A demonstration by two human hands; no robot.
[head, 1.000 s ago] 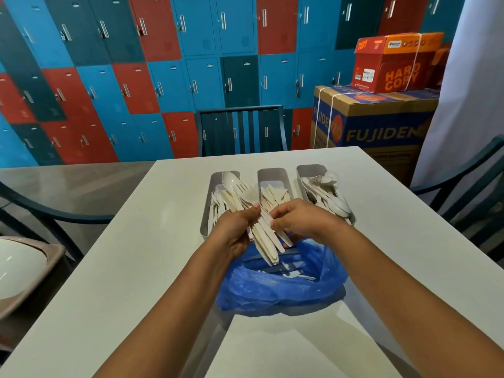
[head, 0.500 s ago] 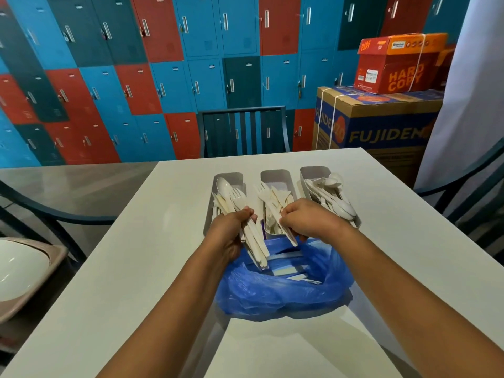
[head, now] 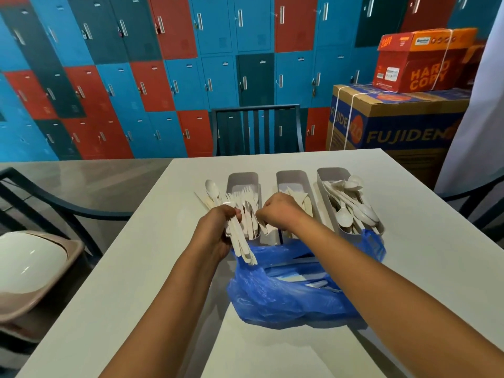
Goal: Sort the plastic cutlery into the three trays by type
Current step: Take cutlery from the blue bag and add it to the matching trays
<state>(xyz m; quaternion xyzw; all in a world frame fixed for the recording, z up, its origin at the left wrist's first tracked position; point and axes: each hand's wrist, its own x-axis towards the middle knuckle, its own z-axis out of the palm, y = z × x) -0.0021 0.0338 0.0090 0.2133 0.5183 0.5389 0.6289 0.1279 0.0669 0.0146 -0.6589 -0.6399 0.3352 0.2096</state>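
Note:
Three grey trays stand side by side on the white table (head: pixel 141 268). The left tray (head: pixel 242 178) holds forks, the middle tray (head: pixel 290 176) holds knives, and the right tray (head: pixel 331 173) holds spoons (head: pixel 344 218). My left hand (head: pixel 218 227) grips a mixed bundle of white cutlery (head: pixel 240 241) beside the left tray. My right hand (head: pixel 282 211) hovers between the left and middle trays with curled fingers, pinching one white piece (head: pixel 266 228) whose type I cannot tell. A blue plastic bag (head: pixel 286 298) with more cutlery lies in front of the trays.
A dark chair (head: pixel 256 126) stands at the table's far edge, before coloured lockers. Stacked cardboard boxes (head: pixel 395 124) sit at the back right. A beige lidded bin (head: pixel 30 271) is on the left, and another chair (head: pixel 474 197) is on the right.
My right hand has drawn one piece out of the bundle and carried it forward over the trays. My left hand has shifted left with the remaining bundle.

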